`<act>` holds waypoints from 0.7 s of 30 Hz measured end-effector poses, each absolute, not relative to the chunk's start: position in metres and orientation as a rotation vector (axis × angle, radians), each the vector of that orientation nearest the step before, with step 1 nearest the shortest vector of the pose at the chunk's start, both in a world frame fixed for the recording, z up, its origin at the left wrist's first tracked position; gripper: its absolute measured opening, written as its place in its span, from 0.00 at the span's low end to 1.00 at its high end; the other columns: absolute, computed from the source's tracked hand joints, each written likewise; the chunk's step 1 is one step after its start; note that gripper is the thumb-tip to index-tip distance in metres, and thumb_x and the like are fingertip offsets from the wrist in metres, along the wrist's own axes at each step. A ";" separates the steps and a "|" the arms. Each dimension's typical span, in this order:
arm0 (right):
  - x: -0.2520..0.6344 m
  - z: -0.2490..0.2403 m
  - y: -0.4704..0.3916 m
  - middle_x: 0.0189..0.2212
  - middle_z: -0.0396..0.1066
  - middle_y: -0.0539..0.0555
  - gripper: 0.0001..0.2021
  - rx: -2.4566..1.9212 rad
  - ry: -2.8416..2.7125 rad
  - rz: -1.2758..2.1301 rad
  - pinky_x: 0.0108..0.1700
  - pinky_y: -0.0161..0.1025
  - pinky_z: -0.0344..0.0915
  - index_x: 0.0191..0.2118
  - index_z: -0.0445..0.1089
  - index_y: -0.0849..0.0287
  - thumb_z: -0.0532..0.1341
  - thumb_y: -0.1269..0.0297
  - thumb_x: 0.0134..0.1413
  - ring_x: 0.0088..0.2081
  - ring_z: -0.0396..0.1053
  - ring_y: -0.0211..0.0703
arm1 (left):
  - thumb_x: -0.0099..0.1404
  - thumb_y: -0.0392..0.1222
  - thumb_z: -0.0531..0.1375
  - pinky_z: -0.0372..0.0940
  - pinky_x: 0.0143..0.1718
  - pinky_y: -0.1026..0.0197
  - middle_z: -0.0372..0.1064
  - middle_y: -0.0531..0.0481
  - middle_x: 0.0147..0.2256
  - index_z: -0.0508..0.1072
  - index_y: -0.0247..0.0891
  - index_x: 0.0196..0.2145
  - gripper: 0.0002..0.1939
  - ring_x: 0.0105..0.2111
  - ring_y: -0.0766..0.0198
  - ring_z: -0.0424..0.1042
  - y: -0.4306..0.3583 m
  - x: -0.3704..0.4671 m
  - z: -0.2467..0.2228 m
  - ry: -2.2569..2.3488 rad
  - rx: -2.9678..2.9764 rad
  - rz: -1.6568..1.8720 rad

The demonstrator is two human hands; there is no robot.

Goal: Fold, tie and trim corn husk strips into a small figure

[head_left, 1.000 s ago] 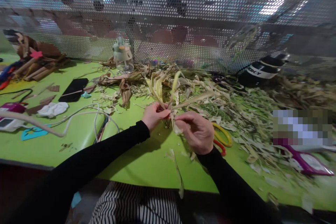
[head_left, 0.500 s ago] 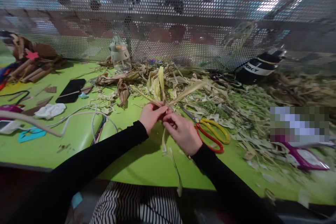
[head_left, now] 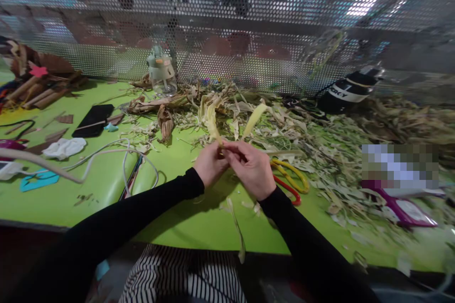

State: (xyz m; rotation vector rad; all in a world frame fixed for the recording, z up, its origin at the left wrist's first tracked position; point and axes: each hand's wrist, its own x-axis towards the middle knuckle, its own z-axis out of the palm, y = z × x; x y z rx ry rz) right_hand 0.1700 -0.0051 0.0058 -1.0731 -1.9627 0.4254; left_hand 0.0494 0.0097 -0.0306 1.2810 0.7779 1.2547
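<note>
We pinch pale strips (head_left: 212, 125) with our left hand (head_left: 210, 166) and right hand (head_left: 254, 170), fingers closed; the right partly hides scissors (head_left: 306, 184), and plant shreds (head_left: 305, 142) crowd behind.

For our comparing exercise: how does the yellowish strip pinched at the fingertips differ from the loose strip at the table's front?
The yellowish strip rises from between the left hand and right hand; the loose strip lies on the green table, one end past its edge. The yellowish strip has stronger colour; the loose strip looks paler. Both are narrow.
</note>
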 end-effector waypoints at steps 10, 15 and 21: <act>0.172 0.006 -0.009 0.27 0.69 0.50 0.16 -1.155 -1.998 0.299 0.24 0.34 0.61 0.45 0.65 0.58 0.63 0.59 0.50 0.24 0.65 0.38 | 0.51 0.34 0.62 0.63 0.35 0.63 0.69 0.52 0.26 0.70 0.34 0.27 0.04 0.28 0.67 0.68 0.011 0.046 -0.029 0.825 1.247 1.263; 0.173 0.004 -0.008 0.31 0.72 0.53 0.05 -1.011 -1.950 0.076 0.34 0.37 0.66 0.36 0.69 0.57 0.56 0.66 0.58 0.30 0.69 0.40 | 0.53 0.37 0.62 0.62 0.32 0.65 0.68 0.53 0.24 0.71 0.33 0.27 0.05 0.25 0.69 0.66 0.011 0.045 -0.026 0.905 1.275 1.238; 0.173 0.002 -0.007 0.27 0.70 0.50 0.12 -1.032 -2.011 0.231 0.25 0.33 0.64 0.45 0.66 0.58 0.59 0.62 0.55 0.23 0.65 0.36 | 0.51 0.32 0.62 0.63 0.34 0.65 0.69 0.53 0.25 0.70 0.34 0.25 0.03 0.27 0.68 0.67 0.012 0.043 -0.025 0.889 1.259 1.293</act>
